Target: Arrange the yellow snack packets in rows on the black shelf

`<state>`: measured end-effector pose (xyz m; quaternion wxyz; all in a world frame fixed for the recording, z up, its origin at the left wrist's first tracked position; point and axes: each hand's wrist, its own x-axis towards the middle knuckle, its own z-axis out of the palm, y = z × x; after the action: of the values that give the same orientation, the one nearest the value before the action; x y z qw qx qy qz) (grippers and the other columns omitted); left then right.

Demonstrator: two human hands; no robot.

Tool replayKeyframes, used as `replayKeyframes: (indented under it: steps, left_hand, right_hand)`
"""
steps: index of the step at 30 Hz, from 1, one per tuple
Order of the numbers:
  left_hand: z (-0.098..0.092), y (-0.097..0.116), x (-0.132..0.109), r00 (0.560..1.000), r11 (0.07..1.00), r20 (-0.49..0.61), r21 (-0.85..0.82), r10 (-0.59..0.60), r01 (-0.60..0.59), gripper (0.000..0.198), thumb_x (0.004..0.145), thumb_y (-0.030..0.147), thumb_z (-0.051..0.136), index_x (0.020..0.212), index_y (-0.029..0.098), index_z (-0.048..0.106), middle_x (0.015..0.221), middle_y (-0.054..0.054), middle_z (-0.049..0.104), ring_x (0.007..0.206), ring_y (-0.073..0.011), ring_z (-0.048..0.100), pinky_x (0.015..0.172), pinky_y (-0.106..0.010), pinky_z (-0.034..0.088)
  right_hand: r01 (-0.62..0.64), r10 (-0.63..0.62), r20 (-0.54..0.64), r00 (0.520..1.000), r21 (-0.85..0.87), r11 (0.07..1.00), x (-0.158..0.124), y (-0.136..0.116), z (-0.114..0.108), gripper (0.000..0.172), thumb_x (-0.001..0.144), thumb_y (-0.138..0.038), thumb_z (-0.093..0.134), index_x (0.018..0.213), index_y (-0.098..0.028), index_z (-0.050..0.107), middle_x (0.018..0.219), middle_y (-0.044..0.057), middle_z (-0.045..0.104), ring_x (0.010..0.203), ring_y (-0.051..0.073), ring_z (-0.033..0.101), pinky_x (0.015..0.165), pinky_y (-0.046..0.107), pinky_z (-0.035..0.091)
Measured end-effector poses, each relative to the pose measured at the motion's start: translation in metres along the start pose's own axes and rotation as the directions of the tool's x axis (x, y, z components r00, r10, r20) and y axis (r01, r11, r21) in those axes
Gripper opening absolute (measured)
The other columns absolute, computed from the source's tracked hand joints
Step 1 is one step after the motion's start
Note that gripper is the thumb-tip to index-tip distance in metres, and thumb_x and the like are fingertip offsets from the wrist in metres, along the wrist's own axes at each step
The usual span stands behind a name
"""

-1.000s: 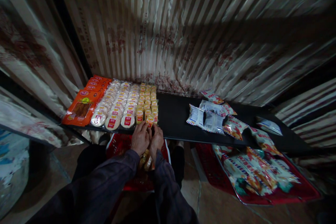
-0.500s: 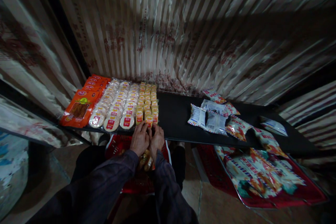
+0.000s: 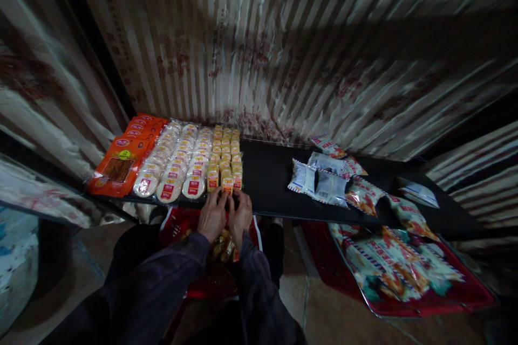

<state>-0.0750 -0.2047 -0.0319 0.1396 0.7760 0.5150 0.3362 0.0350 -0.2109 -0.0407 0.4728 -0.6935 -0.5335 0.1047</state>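
Observation:
Rows of small yellow snack packets (image 3: pixel 224 156) lie on a black shelf (image 3: pixel 263 178). At the near end of the middle row, my left hand (image 3: pixel 212 214) and my right hand (image 3: pixel 241 215) grip the front packet (image 3: pixel 227 183) with their fingertips, one hand on each side. Both hands are closed on it, and its lower end is partly hidden by the fingers. Below my wrists a red basket (image 3: pixel 258 237) holds more wrapped yellow-brown snacks (image 3: pixel 223 247).
Left on the shelf are rows of round white wrapped crackers (image 3: pixel 193 187) and orange snack bags (image 3: pixel 116 167). Blue-and-white snack bags (image 3: pixel 332 187) lie loosely at right. A second red basket (image 3: pixel 453 307) of similar bags stands below. Striped curtain (image 3: pixel 259 38) hangs behind.
The view has shifted slightly, moving the shelf goods a little left. My hands stay at the front yellow packet, with a slightly wider gap between them.

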Motion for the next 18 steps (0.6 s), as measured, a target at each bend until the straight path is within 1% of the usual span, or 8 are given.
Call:
replayKeyframes:
  steps: [3, 6, 8, 10, 12, 15, 17, 18]
  left_hand:
    - [0.000, 0.000, -0.001, 1.000, 0.999, 0.016, 0.040, -0.007, 0.007, 0.053, 0.087, 0.005, 0.046, 0.136, 0.019, 0.061, 0.143, -0.015, 0.054, 0.124, -0.0253, 0.057, 0.105, -0.042, 0.054]
    - [-0.002, 0.000, -0.001, 0.999, 0.995, 0.032, 0.096, 0.005, -0.008, 0.056, 0.087, 0.005, 0.045, 0.138, 0.021, 0.060, 0.143, -0.013, 0.056, 0.123, -0.0241, 0.058, 0.103, -0.040, 0.055]
    - [-0.004, 0.002, -0.002, 0.999, 0.989, 0.033, 0.142, 0.027, -0.032, 0.056, 0.087, 0.005, 0.045, 0.139, 0.019, 0.060, 0.143, -0.015, 0.057, 0.125, -0.0262, 0.058, 0.103, -0.042, 0.054]
    - [-0.006, 0.005, -0.002, 0.998, 0.980, 0.021, 0.187, 0.063, -0.065, 0.057, 0.087, 0.006, 0.046, 0.141, 0.018, 0.058, 0.146, -0.017, 0.056, 0.128, -0.0295, 0.058, 0.105, -0.046, 0.052]
    - [-0.009, 0.008, -0.001, 0.992, 0.969, 0.004, 0.214, 0.124, -0.122, 0.057, 0.088, 0.007, 0.048, 0.143, 0.018, 0.057, 0.150, -0.017, 0.054, 0.137, -0.0321, 0.052, 0.110, -0.050, 0.047]
    - [-0.010, 0.011, 0.003, 0.974, 0.946, -0.018, 0.244, 0.225, -0.214, 0.056, 0.089, 0.010, 0.051, 0.144, 0.018, 0.057, 0.156, -0.015, 0.050, 0.150, -0.0334, 0.037, 0.120, -0.054, 0.034]
    - [-0.009, 0.010, 0.008, 0.968, 0.934, -0.027, 0.269, 0.250, -0.234, 0.057, 0.089, 0.013, 0.054, 0.146, 0.018, 0.055, 0.158, -0.014, 0.047, 0.153, -0.0347, 0.032, 0.123, -0.056, 0.027]
    - [-0.008, 0.010, 0.011, 0.968, 0.932, -0.030, 0.279, 0.249, -0.231, 0.058, 0.089, 0.015, 0.055, 0.147, 0.018, 0.054, 0.160, -0.014, 0.045, 0.153, -0.0353, 0.030, 0.124, -0.057, 0.024]
  right_hand:
    - [0.010, -0.008, -0.051, 0.999, 0.030, 1.000, 0.003, 0.003, -0.001, 0.044, 0.097, -0.043, 0.043, 0.119, -0.014, 0.067, 0.122, 0.018, 0.068, 0.117, 0.027, 0.060, 0.104, 0.044, 0.048]
    - [-0.004, 0.007, -0.061, 0.998, 0.060, 0.998, 0.010, 0.006, 0.002, 0.057, 0.100, -0.048, 0.034, 0.133, -0.009, 0.060, 0.143, 0.022, 0.057, 0.135, 0.027, 0.050, 0.113, 0.047, 0.042]
    - [-0.040, 0.045, -0.047, 0.998, 0.090, 0.995, 0.017, 0.005, 0.005, 0.064, 0.101, -0.051, 0.028, 0.140, -0.007, 0.055, 0.152, 0.022, 0.050, 0.143, 0.027, 0.044, 0.117, 0.047, 0.038]
    - [-0.088, 0.092, -0.028, 0.995, 0.133, 0.987, 0.027, 0.004, 0.007, 0.070, 0.101, -0.054, 0.025, 0.145, -0.006, 0.050, 0.155, 0.022, 0.046, 0.148, 0.026, 0.040, 0.121, 0.046, 0.034]
    - [-0.147, 0.151, -0.005, 0.989, 0.191, 0.970, 0.040, 0.004, 0.008, 0.073, 0.101, -0.057, 0.023, 0.149, -0.006, 0.047, 0.157, 0.022, 0.045, 0.149, 0.025, 0.039, 0.123, 0.045, 0.031]
    - [-0.228, 0.216, 0.073, 0.974, 0.293, 0.928, 0.063, 0.006, 0.005, 0.079, 0.100, -0.063, 0.021, 0.154, -0.009, 0.041, 0.161, 0.018, 0.041, 0.152, 0.024, 0.036, 0.126, 0.044, 0.026]
    - [-0.255, 0.221, 0.136, 0.966, 0.345, 0.903, 0.079, 0.009, 0.004, 0.085, 0.098, -0.069, 0.021, 0.156, -0.009, 0.037, 0.164, 0.017, 0.036, 0.154, 0.023, 0.032, 0.127, 0.044, 0.024]
    - [-0.248, 0.205, 0.154, 0.966, 0.357, 0.900, 0.086, 0.011, 0.005, 0.088, 0.097, -0.071, 0.021, 0.157, -0.009, 0.037, 0.164, 0.016, 0.035, 0.154, 0.024, 0.031, 0.127, 0.043, 0.024]
